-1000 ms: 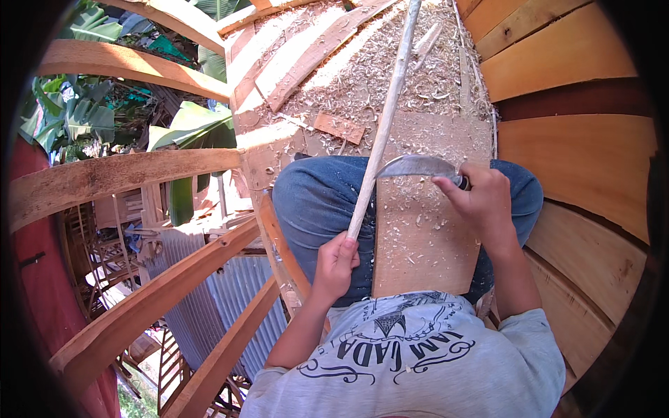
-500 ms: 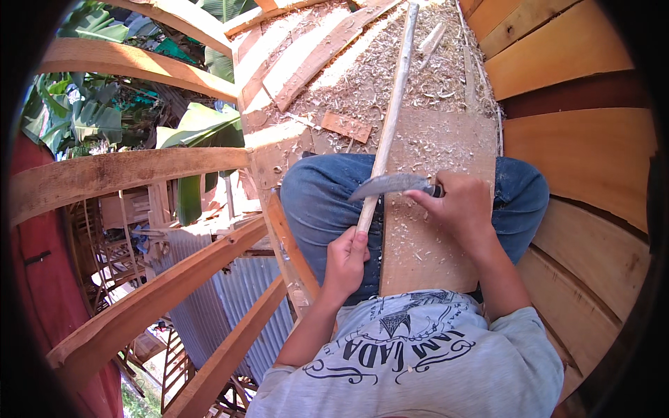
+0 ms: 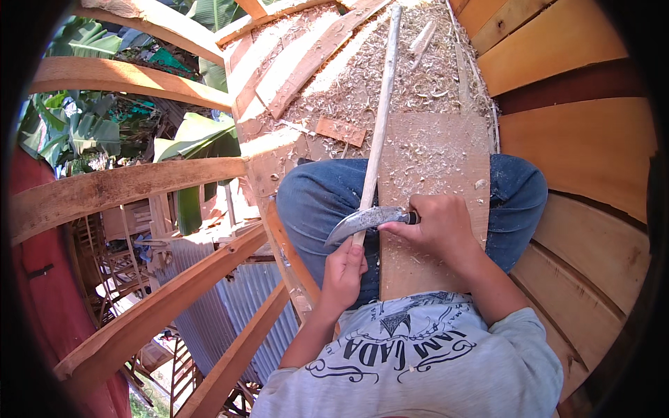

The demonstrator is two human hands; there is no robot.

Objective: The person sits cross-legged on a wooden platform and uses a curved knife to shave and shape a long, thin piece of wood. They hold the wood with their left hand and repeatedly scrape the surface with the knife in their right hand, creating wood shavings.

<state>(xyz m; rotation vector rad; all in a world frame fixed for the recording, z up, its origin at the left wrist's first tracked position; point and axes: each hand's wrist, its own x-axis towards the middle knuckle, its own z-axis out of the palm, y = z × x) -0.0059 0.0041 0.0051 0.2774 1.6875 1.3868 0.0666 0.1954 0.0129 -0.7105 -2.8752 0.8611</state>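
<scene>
A long pale stick (image 3: 380, 118), stripped of its bark, runs from near my lap out toward the far end of the wooden floor. My left hand (image 3: 344, 270) is closed round its near end. In my right hand (image 3: 440, 224) is the dark handle of a curved knife (image 3: 362, 221). The broad grey blade lies across the stick just beyond my left hand, its tip pointing left. My right thumb is stretched along the blade near the handle. Under my right hand is a wide flat board (image 3: 433, 157) strewn with shavings, lying between my legs.
Wood shavings (image 3: 418, 90) cover the far floor, along with a small reddish wood piece (image 3: 340, 131) and a long plank (image 3: 313, 63). On the left stand railing slats (image 3: 132, 177), with banana leaves and corrugated metal sheets (image 3: 254, 306) beyond. A plank wall (image 3: 578, 150) rises on the right.
The knife has slid along the stick toward me, its blade now close to my left hand. My right hand has moved nearer and slightly left.
</scene>
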